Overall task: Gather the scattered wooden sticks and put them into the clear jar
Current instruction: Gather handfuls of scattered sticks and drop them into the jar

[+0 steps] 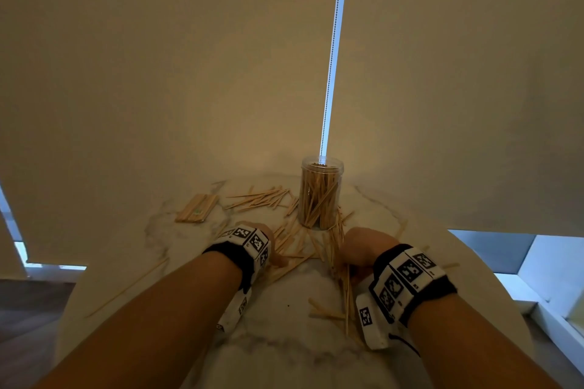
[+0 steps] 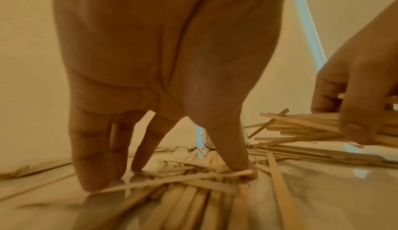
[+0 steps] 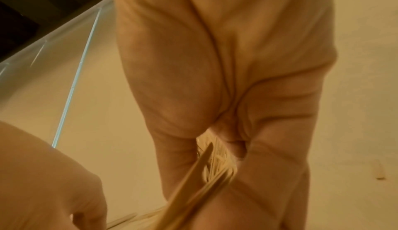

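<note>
Sticks in hand: a bundle of thin pale wooden sticks (image 2: pixel 305 128) lies across the right hand (image 1: pixel 363 249), which curls fingers and thumb round it; in the left wrist view its long axis runs roughly level, free ends toward the left hand.
Loose sticks: more thin wooden sticks (image 1: pixel 294 246) lie criss-crossed on the white marble-patterned table (image 1: pixel 284 335), thickest between the two hands and round the jar's foot; a few lie near the right wrist, one long one far off to the left.
Jar: the clear cylindrical plastic jar (image 1: pixel 320 193) stands upright, mouth open, already well filled, straight ahead of both hands and slightly nearer the right one.
Left hand: the left hand (image 2: pixel 155 80) points down with fingers straight and spread, fingertips (image 2: pixel 94 182) pressing loose sticks against the table; it grips nothing.
Deciding relation: judged from this, the bundle must turn from level to upright before it fits the jar's mouth, and the right hand has the shorter way.
Stack: a flat pile of wider wooden slats (image 1: pixel 197 207) lies to the left, well apart from the jar.
</note>
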`<state>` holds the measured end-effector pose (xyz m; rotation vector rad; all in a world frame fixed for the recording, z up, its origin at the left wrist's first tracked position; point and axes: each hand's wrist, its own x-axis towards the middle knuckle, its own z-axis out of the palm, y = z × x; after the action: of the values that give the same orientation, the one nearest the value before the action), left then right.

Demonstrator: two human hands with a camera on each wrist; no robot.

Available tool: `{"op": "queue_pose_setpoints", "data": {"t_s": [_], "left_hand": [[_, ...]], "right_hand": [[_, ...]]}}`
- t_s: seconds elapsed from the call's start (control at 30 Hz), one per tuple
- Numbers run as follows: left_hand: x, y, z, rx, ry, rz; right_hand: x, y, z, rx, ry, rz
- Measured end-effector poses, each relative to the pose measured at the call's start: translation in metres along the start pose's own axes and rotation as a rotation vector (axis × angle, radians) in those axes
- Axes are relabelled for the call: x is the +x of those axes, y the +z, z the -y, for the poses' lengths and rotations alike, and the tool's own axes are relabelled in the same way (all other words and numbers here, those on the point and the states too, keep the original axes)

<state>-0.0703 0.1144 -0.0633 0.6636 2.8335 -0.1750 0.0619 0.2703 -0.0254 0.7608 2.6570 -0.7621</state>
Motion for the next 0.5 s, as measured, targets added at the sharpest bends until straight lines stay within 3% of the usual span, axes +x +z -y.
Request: {"op": "queue_pose_setpoints", "data": {"t_s": [0.1,0.23,0.5], "left_hand": [[0.009,-0.003,-0.003,-0.062,0.029,0.032],[0.026,0.006,-0.010,0.017,0.096,-0.038],[0.062,0.024,-0.014,0.009,-0.006,0.006]], "right_hand": [[-0.003,0.003,0.004,0.010,-0.023,-0.014],[-0.013,0.003,0.012,-0.025,-0.076,-0.031],[-0.032,-0.006,0.018,-0.007,-0.168,-0.099]]}}
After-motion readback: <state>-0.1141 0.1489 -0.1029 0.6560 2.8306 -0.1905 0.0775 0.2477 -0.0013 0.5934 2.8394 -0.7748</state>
